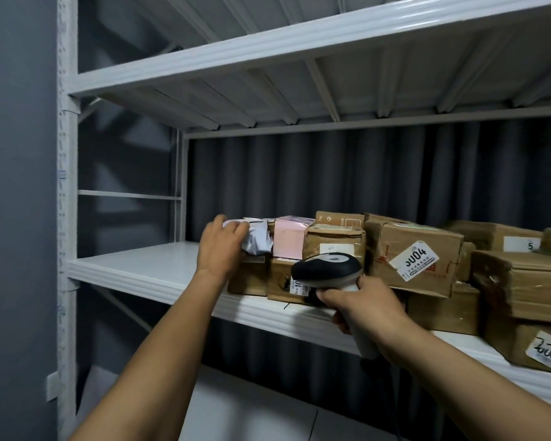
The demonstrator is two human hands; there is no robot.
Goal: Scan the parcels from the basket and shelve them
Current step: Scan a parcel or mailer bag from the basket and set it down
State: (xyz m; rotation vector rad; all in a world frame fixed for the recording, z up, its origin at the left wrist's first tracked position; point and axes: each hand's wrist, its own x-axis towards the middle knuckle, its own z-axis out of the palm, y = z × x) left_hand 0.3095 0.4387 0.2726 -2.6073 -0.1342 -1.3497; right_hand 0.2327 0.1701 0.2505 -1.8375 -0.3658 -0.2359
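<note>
— Fingers (pixel 327 296) of the right hand (pixel 368 305) are curled tight round the handle of the scanner (pixel 326 268), low in the centre of the frame. Its dark head tips toward the left.

— And the other hand?

— Left hand (pixel 219 249) is further in, at centre left. Those fingers (pixel 236 230) are bent over the top of the white parcel (pixel 259 240), with the thumb on the near side. I'd call that a grip, not a resting touch.

— Where does the parcel sit?

— On top of a brown box (pixel 247 275) at the left end of the row, on the middle shelf (pixel 147 265). Its crumpled end pokes out just right of the fingertips. The hand covers much of it, so I can't tell which way its long axis runs.

— Which hand is nearer?

— The left, which is touching it. The right is apart, lower and to the right, with the scanner's head between.

— What crowds it?

— A pink box (pixel 288 241) stands right beside it, then a labelled carton (pixel 395 246) and more cartons toward the right edge. I judge any nudge would have to go left or deeper in.

— Behind all that?

— A dark curtain (pixel 299 173), and the upper shelf (pixel 268 46) overhead. No basket is in view.
</note>
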